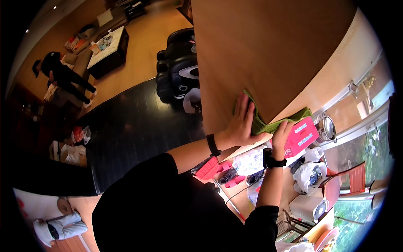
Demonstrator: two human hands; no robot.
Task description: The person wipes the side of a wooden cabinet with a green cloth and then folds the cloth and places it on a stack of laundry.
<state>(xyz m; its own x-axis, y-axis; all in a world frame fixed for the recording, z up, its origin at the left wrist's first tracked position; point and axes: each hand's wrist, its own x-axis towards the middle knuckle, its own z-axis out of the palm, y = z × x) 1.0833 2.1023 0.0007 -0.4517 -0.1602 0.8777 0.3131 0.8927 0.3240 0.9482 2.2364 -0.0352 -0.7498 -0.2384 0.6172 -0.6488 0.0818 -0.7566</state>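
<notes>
A green cloth [263, 124] lies folded around the lower corner of a large brown wooden panel [264, 56]. Flat against the panel's face, my left hand [244, 123] presses on the cloth with its fingers spread. My right hand [281, 135] holds another part of the cloth along the panel's pale edge, the thumb raised over it. Part of the cloth is hidden under both hands. Just beyond my right hand is a red printed box [300, 137].
A metal pot [326, 128] stands by the box. Below are shoes [227, 176], plastic bags [310, 176] and a white appliance [308, 208]. A black massage chair [179, 69] is left of the panel. One person [63, 74] stands near a sofa; another [61, 225] is at lower left.
</notes>
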